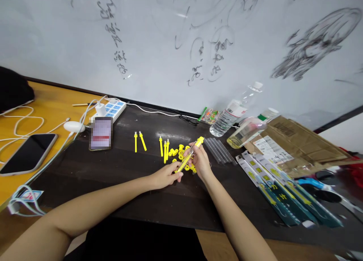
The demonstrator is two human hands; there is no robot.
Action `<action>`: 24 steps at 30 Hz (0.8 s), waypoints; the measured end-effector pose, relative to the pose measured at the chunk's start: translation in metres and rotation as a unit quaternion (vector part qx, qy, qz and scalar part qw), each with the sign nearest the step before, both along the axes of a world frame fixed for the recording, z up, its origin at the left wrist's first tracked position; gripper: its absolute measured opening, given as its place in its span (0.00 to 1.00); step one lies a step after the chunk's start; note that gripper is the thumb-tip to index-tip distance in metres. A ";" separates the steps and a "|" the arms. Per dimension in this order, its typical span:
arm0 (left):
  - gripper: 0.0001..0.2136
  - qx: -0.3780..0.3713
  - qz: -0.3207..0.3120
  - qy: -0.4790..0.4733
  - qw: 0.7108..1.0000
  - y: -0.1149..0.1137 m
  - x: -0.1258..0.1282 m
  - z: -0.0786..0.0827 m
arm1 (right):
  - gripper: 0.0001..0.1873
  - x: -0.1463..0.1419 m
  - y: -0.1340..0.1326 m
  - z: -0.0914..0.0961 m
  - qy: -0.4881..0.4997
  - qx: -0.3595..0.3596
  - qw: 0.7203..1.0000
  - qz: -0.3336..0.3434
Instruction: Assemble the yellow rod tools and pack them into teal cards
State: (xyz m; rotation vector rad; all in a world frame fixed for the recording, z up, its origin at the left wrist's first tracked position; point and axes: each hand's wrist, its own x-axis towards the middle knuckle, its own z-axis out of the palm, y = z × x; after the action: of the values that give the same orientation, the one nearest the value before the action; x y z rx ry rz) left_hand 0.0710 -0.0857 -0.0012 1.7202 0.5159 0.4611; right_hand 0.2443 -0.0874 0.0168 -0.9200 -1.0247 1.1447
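While two bare forearms reach over the near edge of a dark tabletop, a person before us holds a clear-and-yellow tube slantwise between both hands. The left hand pinches its lower end with thumb and fingers; the right hand grasps it just below the yellow tip. Dark surface runs between the forearms to the near edge, leaving room toward the person, and a wider stretch extends left of the left hand as far as a yellow tabletop. Small yellow pieces crowd the space around and beyond the tube, with slim yellow rods in two groups to their left. Clear tubes lie side by side just right of the right hand; flat packages bound that side farther out. Beyond, near a water bottle, a whiteboard closes off the far edge.
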 end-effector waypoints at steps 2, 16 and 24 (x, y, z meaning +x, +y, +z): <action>0.15 -0.009 0.003 -0.006 1.000 0.000 0.000 -0.001 | 0.16 0.000 0.001 0.000 0.009 -0.017 1.000 0.016; 0.29 -0.145 -0.006 -0.051 0.988 -0.002 0.003 -0.009 | 0.19 0.016 0.007 0.002 0.072 -0.024 0.997 -0.034; 0.36 -0.175 -0.055 -0.063 0.981 -0.017 0.004 -0.007 | 0.18 0.038 0.010 0.018 0.122 0.010 0.990 -0.076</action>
State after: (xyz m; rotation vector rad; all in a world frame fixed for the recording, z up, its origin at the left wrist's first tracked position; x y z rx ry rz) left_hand 0.0746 -0.1026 -0.0079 1.3638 0.3826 0.3727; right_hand 0.2827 -0.0771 0.0350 -0.8048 -0.7538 1.0872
